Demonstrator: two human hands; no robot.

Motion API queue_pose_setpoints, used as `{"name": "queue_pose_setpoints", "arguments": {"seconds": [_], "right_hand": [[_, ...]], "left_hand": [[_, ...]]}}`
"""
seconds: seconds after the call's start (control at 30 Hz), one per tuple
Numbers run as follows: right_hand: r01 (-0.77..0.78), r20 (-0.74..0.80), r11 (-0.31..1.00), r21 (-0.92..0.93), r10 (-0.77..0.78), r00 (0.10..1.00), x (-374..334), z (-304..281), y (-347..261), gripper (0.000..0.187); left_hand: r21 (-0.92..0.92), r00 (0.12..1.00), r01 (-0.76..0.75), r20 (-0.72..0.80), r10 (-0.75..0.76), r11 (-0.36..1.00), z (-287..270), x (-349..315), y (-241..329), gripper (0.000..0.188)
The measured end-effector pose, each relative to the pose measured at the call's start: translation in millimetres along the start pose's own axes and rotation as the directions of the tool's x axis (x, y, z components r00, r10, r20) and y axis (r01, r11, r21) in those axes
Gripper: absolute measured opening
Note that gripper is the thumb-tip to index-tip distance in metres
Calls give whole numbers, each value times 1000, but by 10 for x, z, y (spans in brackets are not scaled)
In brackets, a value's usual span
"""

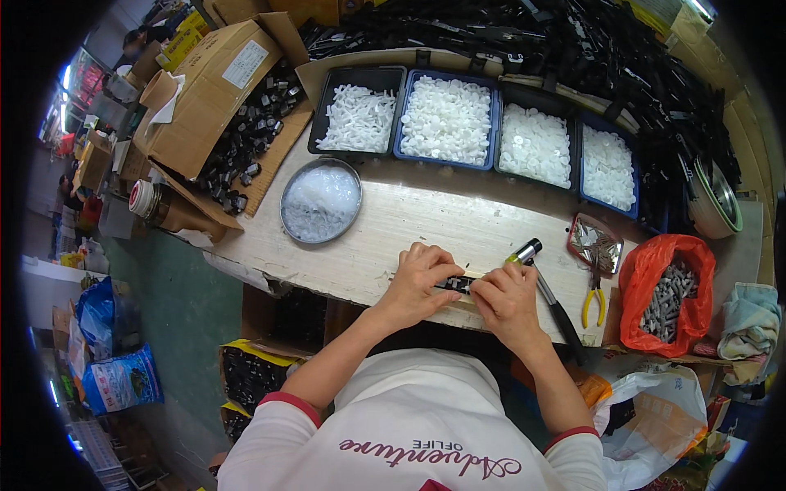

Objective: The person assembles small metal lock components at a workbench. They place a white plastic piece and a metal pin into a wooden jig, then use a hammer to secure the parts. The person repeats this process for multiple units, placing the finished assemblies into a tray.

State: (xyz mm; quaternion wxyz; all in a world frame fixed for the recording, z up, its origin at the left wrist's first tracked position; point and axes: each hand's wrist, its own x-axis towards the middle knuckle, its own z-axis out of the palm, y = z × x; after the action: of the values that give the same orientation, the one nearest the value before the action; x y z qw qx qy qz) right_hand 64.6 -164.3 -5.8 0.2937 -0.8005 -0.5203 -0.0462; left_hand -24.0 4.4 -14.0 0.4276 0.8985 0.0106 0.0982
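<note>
Black and narrow, the part (455, 283) under work lay in the head view at the near edge of the table (458, 214), between your two hands. Your left hand (416, 282) had thumb and fingers closed on it. Your right hand (509, 301) met its other end; whether those fingers gripped or only pressed could not be told. Judged on this view, the piece was mid-assembly: in hand, not set down as done. What was fitted was hidden by your fingers. Four trays (495, 123) stood well stocked with white pieces (446, 121), so much probably remained. The hammer (562, 322) lay beside your right hand, ungripped.
</note>
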Motion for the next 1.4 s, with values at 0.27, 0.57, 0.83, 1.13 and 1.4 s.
{"name": "queue_pose_setpoints", "arguments": {"seconds": [0.27,0.57,0.83,1.13,1.4], "right_hand": [[-77,50,992,98,73,996,33,-98,96,13],[-355,-174,932,-66,340,924,-133,-687,759,7],[-430,-106,762,-484,437,893,-131,-738,1331,17],[-418,-15,807,-417,454,891,-34,-658,1422,16],[-428,-98,827,-364,423,901,-62,-701,1483,15]], "left_hand": [[140,998,-19,54,12,990,57,75,28,25],[504,858,-331,513,32,798,-63,666,423,22],[480,895,-435,135,425,762,904,2432,657,12],[621,904,-427,310,295,657,1187,2836,786,10],[589,869,-494,359,340,639,1116,2858,814,12]]}}
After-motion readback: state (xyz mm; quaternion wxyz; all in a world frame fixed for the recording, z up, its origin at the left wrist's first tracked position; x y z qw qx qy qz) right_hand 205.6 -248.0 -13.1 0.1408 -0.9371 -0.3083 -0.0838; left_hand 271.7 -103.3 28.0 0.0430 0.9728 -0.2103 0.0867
